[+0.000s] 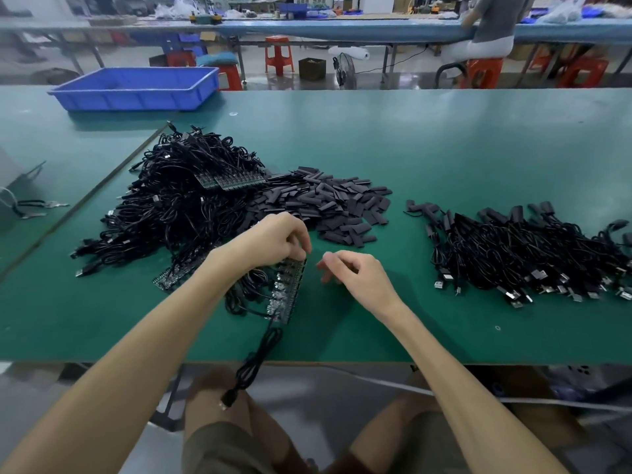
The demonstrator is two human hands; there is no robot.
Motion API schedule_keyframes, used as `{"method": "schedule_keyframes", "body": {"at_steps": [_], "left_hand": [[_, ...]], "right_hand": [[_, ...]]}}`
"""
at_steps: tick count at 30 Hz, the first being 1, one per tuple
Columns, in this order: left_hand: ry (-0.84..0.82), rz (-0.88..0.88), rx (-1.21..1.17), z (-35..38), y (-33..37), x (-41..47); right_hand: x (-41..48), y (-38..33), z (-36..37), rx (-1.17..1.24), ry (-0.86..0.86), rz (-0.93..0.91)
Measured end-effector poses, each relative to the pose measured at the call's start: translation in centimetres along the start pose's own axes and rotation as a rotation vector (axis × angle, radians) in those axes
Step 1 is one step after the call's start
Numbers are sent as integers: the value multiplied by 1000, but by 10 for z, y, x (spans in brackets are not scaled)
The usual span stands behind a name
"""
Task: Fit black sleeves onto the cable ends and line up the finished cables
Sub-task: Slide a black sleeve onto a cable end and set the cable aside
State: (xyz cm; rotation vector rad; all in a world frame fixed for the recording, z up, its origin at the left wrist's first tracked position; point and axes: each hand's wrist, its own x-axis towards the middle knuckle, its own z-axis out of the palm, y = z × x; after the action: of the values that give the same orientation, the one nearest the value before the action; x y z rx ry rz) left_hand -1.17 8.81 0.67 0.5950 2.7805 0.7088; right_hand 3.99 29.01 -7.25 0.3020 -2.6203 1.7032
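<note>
Cable strip (pixel 289 295), left hand (pixel 277 239) pinching top

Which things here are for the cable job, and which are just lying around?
For the job: tangled cable pile; black sleeves; finished cables; board strip held by the left hand.
Just lying around: blue tray; orange stool; fan.

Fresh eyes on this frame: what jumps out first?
A big tangled heap of black cables fills the left-centre of the table, with a pile of black sleeves against its right side. Sleeved cables lie in a row far right. Up front, the left hand pinches a strip of circuit boards; the right hand hovers beside it.
</note>
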Motion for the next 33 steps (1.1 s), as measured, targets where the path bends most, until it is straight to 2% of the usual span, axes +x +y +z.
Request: {"method": "schedule_keyframes", "body": {"at_steps": [3,6,11,21,33], "left_hand": [[86,13,-17,13,9,5],[140,15,-46,28,16,10],[32,38,-29,25,15,13],[64,44,63,23,18,15],[-38,92,4,16,15,19]], "right_hand": [[-2,-2,0,-70,-78,-2],[0,-1,0,-84,-73,26],[1,-1,0,-72,-59,45],[3,2,2,-12,23,46],[1,3,1,56,8,8]]}}
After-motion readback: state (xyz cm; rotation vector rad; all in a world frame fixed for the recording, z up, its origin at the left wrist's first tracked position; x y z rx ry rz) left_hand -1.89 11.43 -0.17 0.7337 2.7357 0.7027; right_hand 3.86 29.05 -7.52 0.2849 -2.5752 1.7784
